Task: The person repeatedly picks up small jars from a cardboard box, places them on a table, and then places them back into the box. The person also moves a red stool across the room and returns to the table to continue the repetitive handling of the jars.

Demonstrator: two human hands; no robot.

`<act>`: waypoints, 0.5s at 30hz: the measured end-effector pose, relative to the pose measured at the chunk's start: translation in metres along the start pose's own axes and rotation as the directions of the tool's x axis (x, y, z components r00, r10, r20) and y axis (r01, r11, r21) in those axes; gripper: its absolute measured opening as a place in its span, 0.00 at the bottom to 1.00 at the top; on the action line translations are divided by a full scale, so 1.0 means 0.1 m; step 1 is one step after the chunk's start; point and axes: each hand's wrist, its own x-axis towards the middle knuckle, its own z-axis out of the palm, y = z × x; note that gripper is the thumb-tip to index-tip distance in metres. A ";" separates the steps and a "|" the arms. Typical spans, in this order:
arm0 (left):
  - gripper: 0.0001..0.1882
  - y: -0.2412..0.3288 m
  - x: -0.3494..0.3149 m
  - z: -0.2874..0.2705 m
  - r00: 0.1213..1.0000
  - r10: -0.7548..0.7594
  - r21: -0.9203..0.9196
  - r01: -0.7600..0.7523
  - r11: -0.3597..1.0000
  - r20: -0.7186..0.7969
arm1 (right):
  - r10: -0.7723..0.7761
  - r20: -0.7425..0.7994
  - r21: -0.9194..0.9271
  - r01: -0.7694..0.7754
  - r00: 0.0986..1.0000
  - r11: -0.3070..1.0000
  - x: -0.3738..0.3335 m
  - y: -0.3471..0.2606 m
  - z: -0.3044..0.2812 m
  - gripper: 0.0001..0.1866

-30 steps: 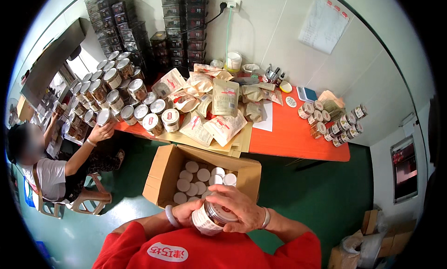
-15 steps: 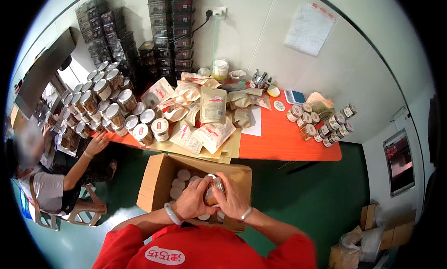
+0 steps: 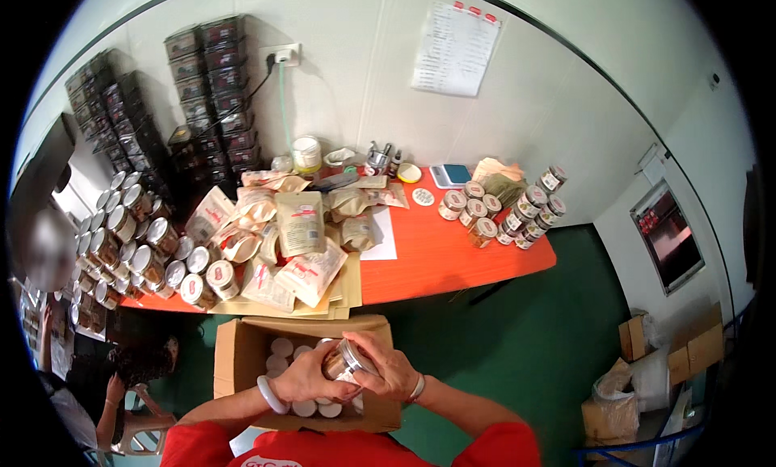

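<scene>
In the head view, the person's hands meet over an open cardboard box [image 3: 229,362], with a clear jar [image 3: 337,363] of brownish contents held between them. The left hand [image 3: 303,378] is curled partway closed around the body of the jar; the right hand [image 3: 394,373] has its fingers bent over the silvery lid end, its thumb lower on the near side. The jar is tilted, its long axis running roughly from left to right, so the base end lies toward the left hand and the lid end toward the right, each hand touching its own end. White round tops [image 3: 280,348] show in the box beneath. Beyond the box, the orange counter [image 3: 444,267] carries pouches [image 3: 301,225], with upright jars [image 3: 220,278] left of them and small jars [image 3: 483,231] well to the right.
</scene>
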 end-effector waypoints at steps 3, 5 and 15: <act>0.45 0.03 0.36 0.14 1.000 0.011 0.008 -0.011 1.000 0.001 | 0.124 0.017 0.040 -0.124 0.992 0.991 -0.03 0.18 -0.30 0.35; 0.48 -0.08 0.80 0.27 0.994 0.111 -0.083 -0.112 0.990 -0.007 | 0.066 -0.059 -0.005 -0.066 0.996 0.998 -0.01 0.58 -0.55 0.33; 0.34 -0.90 0.71 0.56 0.812 -0.042 0.182 0.181 0.967 -0.581 | 0.322 -0.499 -0.619 -0.590 0.805 0.517 0.69 3.16 -2.44 0.34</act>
